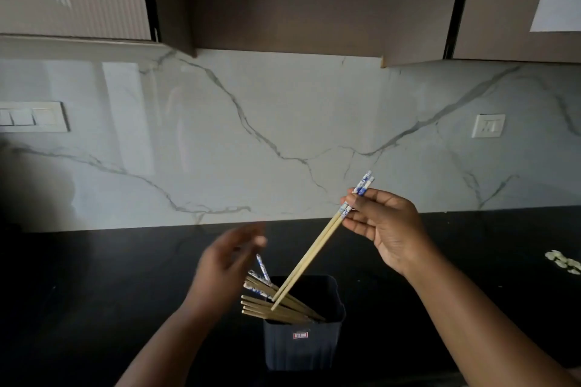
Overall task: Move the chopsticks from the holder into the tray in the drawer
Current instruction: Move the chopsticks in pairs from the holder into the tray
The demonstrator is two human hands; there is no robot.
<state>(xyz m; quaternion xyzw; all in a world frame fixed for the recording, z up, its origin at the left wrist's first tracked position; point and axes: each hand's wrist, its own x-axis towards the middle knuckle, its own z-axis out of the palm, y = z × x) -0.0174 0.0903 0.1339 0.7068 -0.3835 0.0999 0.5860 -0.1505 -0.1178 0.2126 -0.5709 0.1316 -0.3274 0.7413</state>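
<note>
A dark square holder (303,342) stands on the black counter near the bottom middle. Several wooden chopsticks (276,308) with blue-and-white ends lean out of it to the left. My right hand (385,229) pinches a pair of chopsticks (317,251) by their patterned ends, lifted on a slant, with the thin tips still just over the holder's mouth. My left hand (229,264) is blurred, hovering just left of the holder above the leaning chopsticks, fingers apart and nothing clearly in it. No drawer or tray is in view.
A marble backsplash (283,141) rises behind the black counter (94,276). Upper cabinets hang overhead. A switch plate (31,118) is on the left wall and a socket (488,126) on the right. Small pale bits (562,261) lie at the counter's right edge.
</note>
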